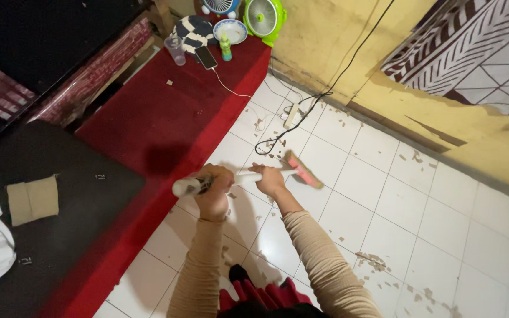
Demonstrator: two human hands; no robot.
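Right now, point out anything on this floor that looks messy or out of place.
Small tan scraps lie scattered over the white tiled floor, thickest along the yellow wall. A power strip and black cable lie loose among them, near the broom head held by both hands.

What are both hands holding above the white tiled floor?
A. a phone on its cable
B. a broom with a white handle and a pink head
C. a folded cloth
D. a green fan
B: the left hand and the right hand both grip the white handle of the broom, whose pink head is over the tiled floor.
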